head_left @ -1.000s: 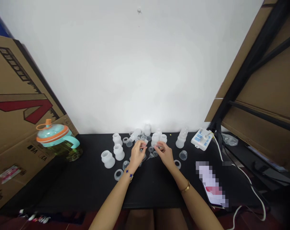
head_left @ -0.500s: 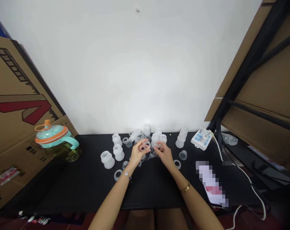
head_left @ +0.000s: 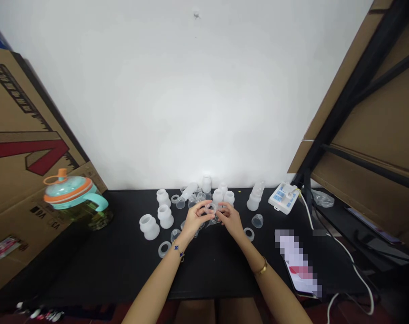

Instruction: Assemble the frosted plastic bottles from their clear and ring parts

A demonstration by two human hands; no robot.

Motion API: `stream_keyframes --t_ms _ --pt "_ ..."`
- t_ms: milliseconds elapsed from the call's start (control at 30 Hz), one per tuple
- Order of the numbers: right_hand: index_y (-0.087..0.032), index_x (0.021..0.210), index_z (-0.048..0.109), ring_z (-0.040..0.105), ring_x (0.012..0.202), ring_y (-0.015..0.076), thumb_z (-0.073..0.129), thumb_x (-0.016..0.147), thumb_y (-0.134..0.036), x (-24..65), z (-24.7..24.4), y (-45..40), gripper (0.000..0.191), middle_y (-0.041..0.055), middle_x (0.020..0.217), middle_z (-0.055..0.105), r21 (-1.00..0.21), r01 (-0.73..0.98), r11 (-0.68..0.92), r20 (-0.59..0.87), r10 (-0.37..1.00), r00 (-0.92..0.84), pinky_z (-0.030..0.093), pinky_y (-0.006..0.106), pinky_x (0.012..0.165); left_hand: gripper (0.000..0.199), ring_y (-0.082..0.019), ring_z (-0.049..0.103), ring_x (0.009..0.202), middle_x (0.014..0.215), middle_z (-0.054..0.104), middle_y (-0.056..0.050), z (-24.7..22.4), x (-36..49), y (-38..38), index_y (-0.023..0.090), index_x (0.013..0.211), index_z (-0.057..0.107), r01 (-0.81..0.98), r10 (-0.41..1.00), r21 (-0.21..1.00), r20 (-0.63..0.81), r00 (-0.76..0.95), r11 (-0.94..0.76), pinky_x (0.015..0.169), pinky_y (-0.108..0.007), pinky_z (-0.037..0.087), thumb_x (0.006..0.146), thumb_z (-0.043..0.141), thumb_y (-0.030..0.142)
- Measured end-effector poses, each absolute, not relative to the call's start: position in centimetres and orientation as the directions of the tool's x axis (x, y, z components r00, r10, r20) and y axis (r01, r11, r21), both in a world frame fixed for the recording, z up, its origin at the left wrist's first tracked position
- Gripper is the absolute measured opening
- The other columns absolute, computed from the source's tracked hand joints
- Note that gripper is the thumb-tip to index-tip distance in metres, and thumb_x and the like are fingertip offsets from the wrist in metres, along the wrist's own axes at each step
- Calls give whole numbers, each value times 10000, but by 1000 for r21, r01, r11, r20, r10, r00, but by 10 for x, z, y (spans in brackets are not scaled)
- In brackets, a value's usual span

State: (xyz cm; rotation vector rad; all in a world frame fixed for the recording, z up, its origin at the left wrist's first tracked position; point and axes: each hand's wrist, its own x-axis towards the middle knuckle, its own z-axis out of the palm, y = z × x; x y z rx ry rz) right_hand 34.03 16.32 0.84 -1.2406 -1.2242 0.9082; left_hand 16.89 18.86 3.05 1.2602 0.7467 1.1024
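My left hand [head_left: 195, 218] pinches a translucent bottle collar ring [head_left: 210, 208], its opening tilted toward me. Close against the ring's right side is my right hand [head_left: 230, 219], thumb and fingers drawn together; a small clear part seems to be between them, too hidden to name. Behind and below the hands lies a cluster of clear bottle parts [head_left: 200, 196], partly covered. White waisted bottles [head_left: 149, 227] stand at the left, and several more [head_left: 229, 198] are behind my right hand. A loose ring [head_left: 164, 249] lies near my left wrist, another ring [head_left: 249, 233] beside my right forearm.
An assembled bottle [head_left: 255, 196] and a clear dome cap [head_left: 257, 220] are at the right. Beyond them are a white power strip [head_left: 284, 197] with a cable and a phone [head_left: 298, 265]. A large turquoise-lidded jug [head_left: 74, 198] stands left by a cardboard box [head_left: 18, 180].
My right hand has moved left, its fingertips now meeting the ring in my left hand. The ring has shifted slightly right and tilted. The camera view has moved a little.
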Motion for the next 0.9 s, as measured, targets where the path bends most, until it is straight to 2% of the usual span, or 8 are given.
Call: stream_keyframes --t_ms 200,433,567,667,800,900 --pt "-188 1102 664 646 565 150 771 711 -462 338 10 163 490 35 869 743 -992 -26 127 123 985 118 445 214 433 678 -233 708 948 989 747 -81 29 170 190 155 1227 671 -251 928 967 134 347 -46 804 -330 593 595 901 238" --pt "-210 1191 697 651 592 157 777 705 -437 339 10 165 542 27 879 747 -984 -126 123 115 991 63 476 220 431 612 -265 690 1051 1119 738 -107 27 169 191 170 1201 696 -185 933 976 171 318 -116 819 -331 589 624 879 259" --pt "-209 1168 730 664 610 162 765 717 -453 339 12 165 514 43 917 767 -980 -165 108 103 994 42 506 233 445 568 -279 667 1119 1217 715 -113 29 168 191 183 1191 705 -134 934 978 195 299 -161 858 -348 584 651 857 276" --pt "-206 1132 751 699 689 190 787 708 -454 340 14 163 493 55 969 779 -976 -200 85 78 996 46 563 269 508 538 -292 652 1153 1245 706 -112 30 168 191 188 1188 710 -120 927 977 204 314 -175 873 -367 587 675 840 284" --pt "-194 1087 770 736 853 242 827 703 -444 342 17 160 463 64 967 788 -961 -275 32 18 998 56 617 330 671 529 -284 670 1115 1247 698 -107 30 169 189 187 1191 713 -132 920 975 213 330 -178 886 -383 592 685 838 283" --pt "-170 1080 772 742 854 231 844 705 -427 343 20 157 460 72 966 788 -940 -341 -7 -20 999 34 614 342 755 515 -268 683 1076 1263 679 -102 30 170 189 195 1186 720 -136 915 972 227 334 -191 876 -375 602 693 837 289"
